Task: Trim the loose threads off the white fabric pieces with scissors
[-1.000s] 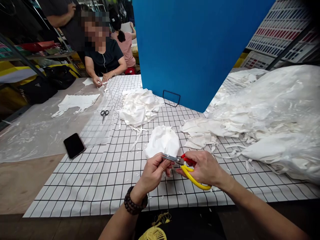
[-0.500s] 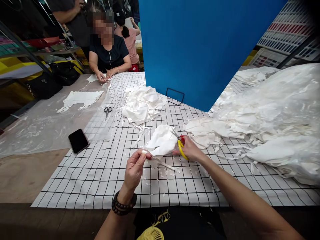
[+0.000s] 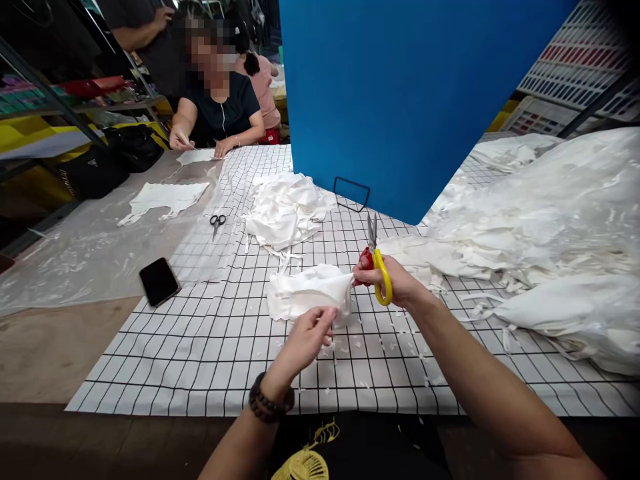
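Note:
A white cloth garment lies bunched on the checked tablecloth in front of me. My right hand grips scissors with yellow and red handles, blades parted a little and pointing away from me. The fingertips of that hand also pinch the right corner of the garment. My left hand, a dark beaded bracelet on its wrist, is at the garment's near edge. Its fingers are loosely bent and a little apart, with nothing visible between them; whether they touch the cloth is hard to tell.
A heap of white garments lies beyond, near a tall blue panel. More white cloth and plastic fills the right side. A phone and small dark scissors lie left. A co-worker sits across the table.
My left hand has let go of the garment's left end and moved right. My right hand has swung the scissors upright and taken the garment's corner. The co-worker's one hand has moved left.

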Motion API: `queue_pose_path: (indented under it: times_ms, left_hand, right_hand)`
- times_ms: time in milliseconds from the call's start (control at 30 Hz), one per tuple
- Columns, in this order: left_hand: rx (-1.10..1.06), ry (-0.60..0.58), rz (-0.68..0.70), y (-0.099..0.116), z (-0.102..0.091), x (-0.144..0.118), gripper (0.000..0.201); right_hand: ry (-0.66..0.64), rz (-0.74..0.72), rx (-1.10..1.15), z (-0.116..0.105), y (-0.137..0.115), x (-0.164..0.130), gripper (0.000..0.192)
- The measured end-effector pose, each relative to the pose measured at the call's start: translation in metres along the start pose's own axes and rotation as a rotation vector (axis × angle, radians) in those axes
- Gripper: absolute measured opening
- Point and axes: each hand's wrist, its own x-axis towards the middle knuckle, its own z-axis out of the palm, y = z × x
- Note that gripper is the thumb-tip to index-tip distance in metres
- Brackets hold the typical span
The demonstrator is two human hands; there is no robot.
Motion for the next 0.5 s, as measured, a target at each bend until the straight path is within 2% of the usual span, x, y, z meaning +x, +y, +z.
queue_pose_path:
  times_ms: [33,133,233,333,400,500]
  left_hand:
    - [-0.131,-0.043,-0.019,-0.004,0.012,0.005,0.036]
    - [-0.379,0.009,-0.015,-0.014,0.031,0.025,0.035]
    - [-0.438,0.064,-0.005,-0.017,0.033,0.038,0.035]
    - [-0.495,0.094,0.031,-0.012,0.031,0.035,0.034]
    - [-0.581,0.038,0.008,-0.006,0.030,0.026,0.034]
    - [-0.727,-0.099,-0.120,0.002,0.027,0.009,0.032]
  right_hand:
    - [0.001,0.008,0.030,0.002,0.000,0.001,0.035]
    - [0.040,0.012,0.021,0.005,0.007,0.003,0.037]
    - [0.064,0.007,0.005,0.003,0.015,0.003,0.038]
    - [0.123,-0.023,-0.023,-0.001,0.019,0.002,0.036]
    - [0.176,-0.049,-0.059,-0.005,0.022,0.004,0.036]
    - [0.223,-0.065,-0.132,-0.009,0.029,0.007,0.036]
